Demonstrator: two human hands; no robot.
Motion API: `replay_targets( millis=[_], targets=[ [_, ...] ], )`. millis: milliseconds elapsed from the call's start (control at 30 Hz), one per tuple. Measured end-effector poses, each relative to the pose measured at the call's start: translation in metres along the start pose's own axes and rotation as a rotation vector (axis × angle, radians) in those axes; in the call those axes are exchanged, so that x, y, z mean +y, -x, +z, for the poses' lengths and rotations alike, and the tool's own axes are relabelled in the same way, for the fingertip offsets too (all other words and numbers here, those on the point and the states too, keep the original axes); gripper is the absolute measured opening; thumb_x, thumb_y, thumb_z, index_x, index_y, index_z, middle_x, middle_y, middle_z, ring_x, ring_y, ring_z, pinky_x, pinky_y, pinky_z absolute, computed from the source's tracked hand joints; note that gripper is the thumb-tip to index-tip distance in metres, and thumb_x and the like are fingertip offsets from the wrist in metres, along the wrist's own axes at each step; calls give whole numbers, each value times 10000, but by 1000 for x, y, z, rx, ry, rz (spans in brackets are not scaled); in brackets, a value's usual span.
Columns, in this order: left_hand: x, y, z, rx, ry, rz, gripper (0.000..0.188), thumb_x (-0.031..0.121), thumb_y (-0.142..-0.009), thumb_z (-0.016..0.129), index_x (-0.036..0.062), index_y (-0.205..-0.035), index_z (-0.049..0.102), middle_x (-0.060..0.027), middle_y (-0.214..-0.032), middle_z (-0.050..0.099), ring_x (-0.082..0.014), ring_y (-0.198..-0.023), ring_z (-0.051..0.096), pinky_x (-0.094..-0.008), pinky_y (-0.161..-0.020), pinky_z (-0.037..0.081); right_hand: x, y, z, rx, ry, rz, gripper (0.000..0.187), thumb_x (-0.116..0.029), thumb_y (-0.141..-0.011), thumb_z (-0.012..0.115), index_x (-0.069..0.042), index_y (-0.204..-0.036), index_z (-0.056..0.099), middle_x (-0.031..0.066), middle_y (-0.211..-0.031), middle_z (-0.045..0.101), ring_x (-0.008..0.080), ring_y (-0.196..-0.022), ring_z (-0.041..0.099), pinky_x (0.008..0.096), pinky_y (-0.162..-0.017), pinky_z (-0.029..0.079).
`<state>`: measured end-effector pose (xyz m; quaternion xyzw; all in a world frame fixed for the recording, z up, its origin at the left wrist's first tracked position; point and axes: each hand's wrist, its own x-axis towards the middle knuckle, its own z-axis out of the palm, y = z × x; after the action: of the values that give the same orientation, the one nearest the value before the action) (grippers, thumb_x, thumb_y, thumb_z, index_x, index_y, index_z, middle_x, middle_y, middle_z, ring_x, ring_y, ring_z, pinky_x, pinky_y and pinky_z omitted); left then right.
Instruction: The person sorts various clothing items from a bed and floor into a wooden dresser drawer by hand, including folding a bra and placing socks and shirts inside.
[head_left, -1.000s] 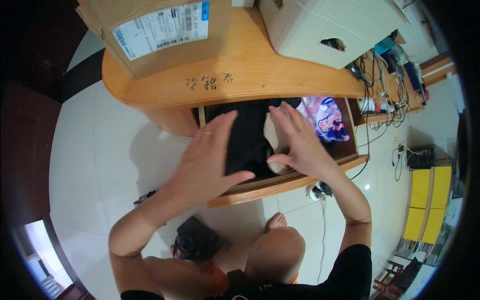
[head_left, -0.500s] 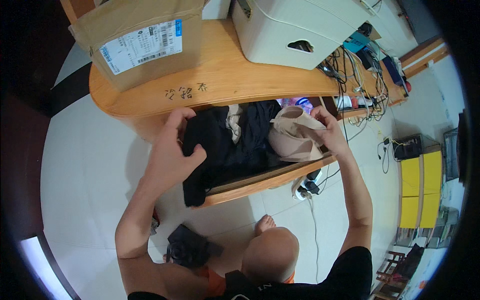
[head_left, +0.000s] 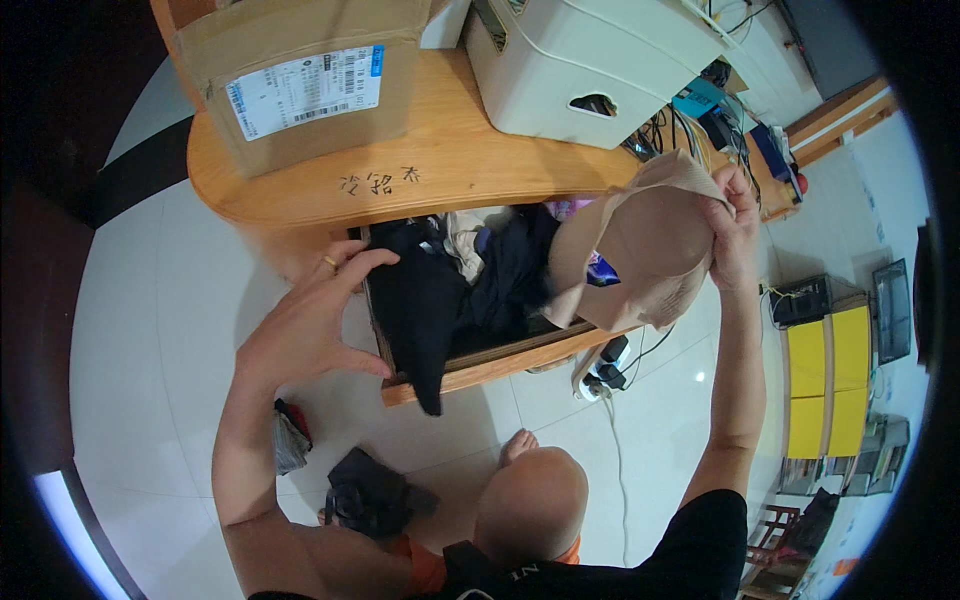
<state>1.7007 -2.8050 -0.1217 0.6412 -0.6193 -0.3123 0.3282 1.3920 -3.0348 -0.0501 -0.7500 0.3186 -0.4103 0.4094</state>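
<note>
A wooden drawer (head_left: 520, 369) is pulled out beneath the desk top, with clothes in it. My right hand (head_left: 735, 228) pinches the edge of a beige garment (head_left: 665, 235), lifted and spread above the drawer's right end; its exact kind is unclear. My left hand (head_left: 310, 318) is at the drawer's left end with thumb and fingers apart, beside a black garment (head_left: 412, 290) whose tip hangs over the front edge. Dark cloth (head_left: 510, 280) and a pale crumpled cloth (head_left: 466, 245) lie in the middle. A purple-blue packet (head_left: 601, 268) shows partly behind the beige garment.
On the desk top (head_left: 480, 165) stand a cardboard box (head_left: 310, 140) and a white plastic bin (head_left: 545, 95). Cables (head_left: 665, 130) tangle at the right. Below, a power strip (head_left: 603, 370) with plugs lies on the floor. A dark bag-like bundle (head_left: 372, 492) sits near my feet.
My right hand has raised the beige garment up and to the right, spreading it wider. My left hand has shifted slightly left, and the black garment's overhanging part has moved right and narrowed.
</note>
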Motion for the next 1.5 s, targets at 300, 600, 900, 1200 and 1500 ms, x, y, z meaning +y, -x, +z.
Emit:
replay_targets(
  millis=[300,600,900,1200,1500],
  targets=[
    [-35,-24,35,386,-306,70,397,178,-588,765,31,-849,504,-123,-967,509,-295,-957,454,-370,-811,392,-65,-27,3,109,72,-56,142,-32,-761,533,-127,-776,429,-69,-714,452,1,-647,426,150,-556,339],
    [-11,-30,46,50,754,5,252,210,-767,656,27,-875,522,-25,-818,554,-111,-749,514,-262,-666,423,-113,41,79,196,639,-966,191,-148,-717,618,-71,-801,465,45,-772,494,134,-699,494,226,-590,390],
    [-46,-1,59,91,971,-102,580,168,-717,667,13,-1208,401,-112,-1127,513,-164,-1045,476,-307,-846,423,-29,97,152,-884,365,-721,286,-248,-671,650,-87,-873,528,28,-751,490,173,-727,512,273,-605,424],
    [-27,-1,56,-182,173,248,524,158,-673,672,-33,-1118,472,-152,-1100,525,-212,-1027,493,-320,-877,395,-10,29,149,-799,-108,144,955,-515,-637,700,-40,-1322,233,136,-1322,291,226,-1221,276,329,-1015,194],
    [-30,-16,46,-212,1318,-113,579,121,-763,592,20,-1265,321,-121,-1131,507,-191,-1036,498,-316,-868,410,-36,45,96,-601,282,15,217,-31,-703,610,-17,-919,592,84,-1016,572,180,-937,507,323,-852,389]
  ],
)
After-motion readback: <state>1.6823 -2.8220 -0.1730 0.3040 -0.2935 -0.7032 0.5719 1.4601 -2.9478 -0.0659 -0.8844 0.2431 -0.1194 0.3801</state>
